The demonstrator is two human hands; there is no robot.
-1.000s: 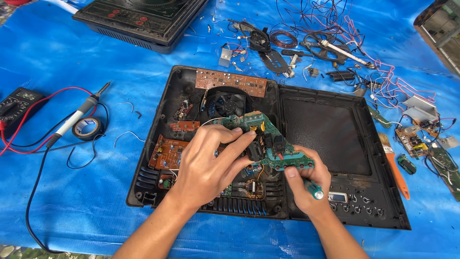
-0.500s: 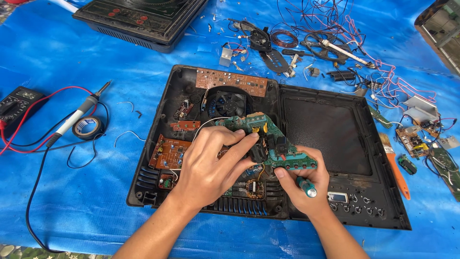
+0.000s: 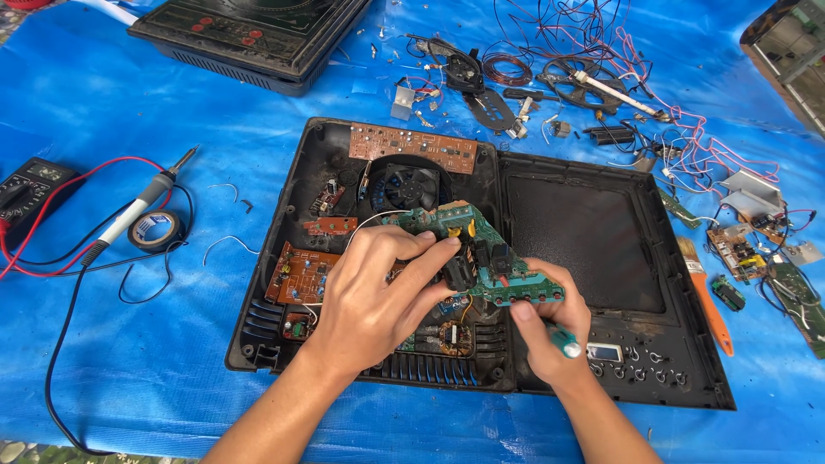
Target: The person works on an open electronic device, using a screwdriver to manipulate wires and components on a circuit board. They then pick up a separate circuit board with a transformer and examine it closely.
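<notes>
Inside black casing (image 3: 284, 258): fan (image 3: 411, 185), brown boards (image 3: 301, 275). Left hand (image 3: 378, 296) grips green board (image 3: 481, 253) above it; right hand (image 3: 550, 331) grips screwdriver (image 3: 563, 342). Blue tarp (image 3: 129, 361) underneath.

Two hands, left (image 3: 369, 296) and right (image 3: 550, 331), work over one opened black appliance base (image 3: 284, 331) containing one cooling fan (image 3: 411, 185), one green circuit board (image 3: 481, 253), three brown circuit boards (a long one (image 3: 412, 146), a square one (image 3: 301, 275), a small one (image 3: 331, 226)) and one copper-wound coil (image 3: 449, 337). On the blue tarp lie one second cooker (image 3: 249, 34), one multimeter (image 3: 30, 189), one soldering iron (image 3: 142, 206), one tape roll (image 3: 155, 228) and one orange-handled brush (image 3: 706, 296). The loose wires at the top right are too tangled to count.
</notes>
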